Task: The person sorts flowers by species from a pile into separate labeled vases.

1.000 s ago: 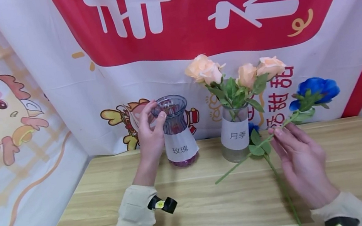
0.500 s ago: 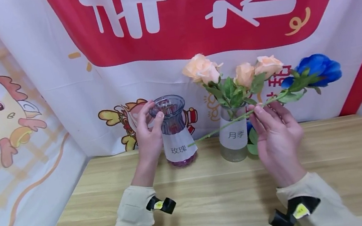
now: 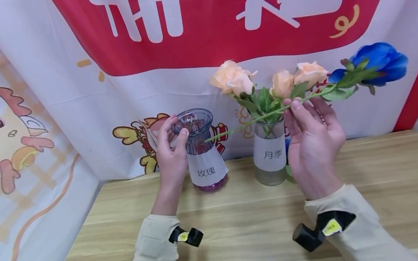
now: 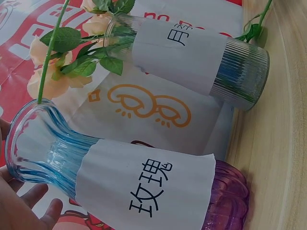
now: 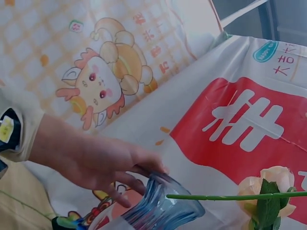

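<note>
the worktop (image 3: 232,235) is wood-grained and light; a red-and-white printed cloth (image 3: 173,57) hangs behind its far edge. near that edge stand two labelled vases: a blue-and-purple vase (image 3: 200,144) left of centre, and a clear vase (image 3: 273,177) to its right, holding peach flowers (image 3: 232,78).

your left hand (image 3: 171,158) is curled at the rim of the blue-and-purple vase, thumb and fingers clamped on its left side. your right hand (image 3: 314,144) is closed on the blue flower (image 3: 379,64) by thumb and forefinger at the stem, the other fingers loosely extended.

the blue flower is raised above the worktop's far edge, in front of the clear vase's mouth. its long axis runs crosswise, nearly level; the bloom points toward the right edge, higher than the cut end, which points left and slightly down, at the blue-and-purple vase's mouth. you cannot tell whether they touch.
</note>
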Motion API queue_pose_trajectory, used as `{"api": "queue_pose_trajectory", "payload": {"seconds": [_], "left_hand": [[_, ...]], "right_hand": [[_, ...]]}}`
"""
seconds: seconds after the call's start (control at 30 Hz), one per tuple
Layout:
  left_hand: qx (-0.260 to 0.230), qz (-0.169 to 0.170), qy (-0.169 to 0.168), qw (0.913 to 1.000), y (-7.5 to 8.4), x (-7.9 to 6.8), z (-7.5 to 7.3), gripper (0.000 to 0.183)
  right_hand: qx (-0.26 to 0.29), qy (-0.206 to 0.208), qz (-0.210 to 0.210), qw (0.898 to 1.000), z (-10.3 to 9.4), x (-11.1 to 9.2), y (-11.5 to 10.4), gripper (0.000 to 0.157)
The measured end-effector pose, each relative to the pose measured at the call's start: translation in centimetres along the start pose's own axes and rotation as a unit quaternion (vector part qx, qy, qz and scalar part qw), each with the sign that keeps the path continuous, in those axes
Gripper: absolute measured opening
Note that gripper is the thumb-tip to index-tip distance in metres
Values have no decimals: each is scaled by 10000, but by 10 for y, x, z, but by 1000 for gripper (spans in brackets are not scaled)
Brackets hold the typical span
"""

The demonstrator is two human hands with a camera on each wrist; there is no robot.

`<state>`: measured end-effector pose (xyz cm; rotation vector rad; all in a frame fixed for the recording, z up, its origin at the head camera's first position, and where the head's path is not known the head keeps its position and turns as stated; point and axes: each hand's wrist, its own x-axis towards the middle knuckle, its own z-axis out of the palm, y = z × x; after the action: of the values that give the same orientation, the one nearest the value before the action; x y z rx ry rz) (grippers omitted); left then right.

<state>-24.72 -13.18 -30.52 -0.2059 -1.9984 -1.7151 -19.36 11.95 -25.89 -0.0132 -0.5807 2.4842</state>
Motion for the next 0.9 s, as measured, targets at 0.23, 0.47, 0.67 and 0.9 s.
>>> {"api": "queue_pose_trajectory", "payload": {"seconds": [0.23, 0.47, 0.67, 0.9], "left_hand": [[7, 29, -19, 10000, 1, 0, 0, 47], [32, 50, 15, 10000, 1, 0, 0, 48], [25, 65, 2, 10000, 0, 0, 0, 48], [-10, 91, -6, 10000, -1, 1, 0, 48]], "right_hand": [[50, -72, -61, 9999, 13, 3, -4, 47], [94, -63, -150, 9998, 25, 2, 5, 44], [-91, -84, -177, 9998, 29, -3, 23, 35], [-515, -290, -248, 9979, 31, -9, 44, 30]]}}
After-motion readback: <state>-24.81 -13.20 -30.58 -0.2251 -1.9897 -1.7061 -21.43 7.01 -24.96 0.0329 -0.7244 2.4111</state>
